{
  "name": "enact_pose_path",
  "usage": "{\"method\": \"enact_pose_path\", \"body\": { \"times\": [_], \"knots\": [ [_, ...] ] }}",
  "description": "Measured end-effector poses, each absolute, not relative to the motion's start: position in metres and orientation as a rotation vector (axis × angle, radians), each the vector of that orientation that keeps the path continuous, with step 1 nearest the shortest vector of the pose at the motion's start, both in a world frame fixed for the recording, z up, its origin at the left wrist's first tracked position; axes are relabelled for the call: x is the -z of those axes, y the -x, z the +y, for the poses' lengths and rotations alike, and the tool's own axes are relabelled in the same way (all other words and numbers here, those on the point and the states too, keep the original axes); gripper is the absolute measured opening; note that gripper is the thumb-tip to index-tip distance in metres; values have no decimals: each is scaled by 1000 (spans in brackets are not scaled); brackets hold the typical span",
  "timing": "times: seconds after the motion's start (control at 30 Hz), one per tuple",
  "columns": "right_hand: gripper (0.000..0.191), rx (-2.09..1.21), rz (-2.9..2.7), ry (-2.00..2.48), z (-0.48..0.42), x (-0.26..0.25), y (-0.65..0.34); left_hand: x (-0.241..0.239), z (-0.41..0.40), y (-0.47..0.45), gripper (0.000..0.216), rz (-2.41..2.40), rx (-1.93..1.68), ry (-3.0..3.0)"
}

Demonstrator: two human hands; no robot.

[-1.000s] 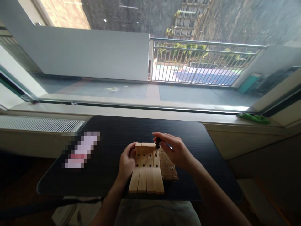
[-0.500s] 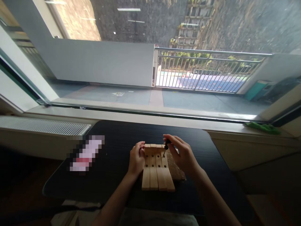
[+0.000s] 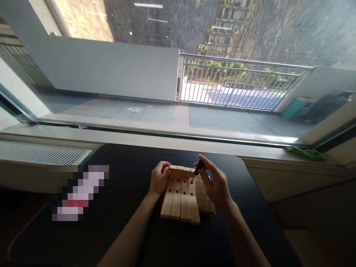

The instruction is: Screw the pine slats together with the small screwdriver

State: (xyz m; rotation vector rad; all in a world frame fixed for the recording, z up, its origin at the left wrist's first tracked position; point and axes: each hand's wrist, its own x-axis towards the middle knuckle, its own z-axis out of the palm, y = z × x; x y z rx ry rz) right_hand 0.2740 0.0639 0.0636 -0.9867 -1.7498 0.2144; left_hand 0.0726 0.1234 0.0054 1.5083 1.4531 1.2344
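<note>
A small slatted wooden piece point(image 3: 182, 202), its pale slats side by side with dark holes in two rows, lies in front of me. My left hand point(image 3: 160, 180) is closed around its left edge near the far end. Between the thumb and fingers of my right hand point(image 3: 218, 181) is a screwdriver point(image 3: 198, 167) with a black handle. The screwdriver tilts, its thin shaft reaching down to a hole in the far row of the rightmost slat. Under the wooden piece's right side, a brown woven-looking pad point(image 3: 204, 198) sticks out.
All this rests on a black table point(image 3: 119, 207). A blurred pink and red item point(image 3: 86, 185) lies at the left. Beyond the table run a window sill point(image 3: 144, 140) and a radiator point(image 3: 41, 152). A green cloth point(image 3: 306, 153) sits on the sill at the right.
The camera view has shifted a little. My right hand's fingers have changed position on the screwdriver, whose handle now shows more. The left hand keeps its hold on the wooden piece.
</note>
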Motion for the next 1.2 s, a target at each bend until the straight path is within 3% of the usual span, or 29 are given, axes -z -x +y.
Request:
{"method": "enact_pose_path", "body": {
  "times": [0.83, 1.2],
  "knots": [
    [46, -487, -1591, 909, 60, -49, -262, -1, 122, -69, 30, 1397, -1199, -1503],
    [43, -440, -1613, 975, 57, -52, -263, -4, 122, -70, 27, 1426, -1192, -1537]
  ]
}}
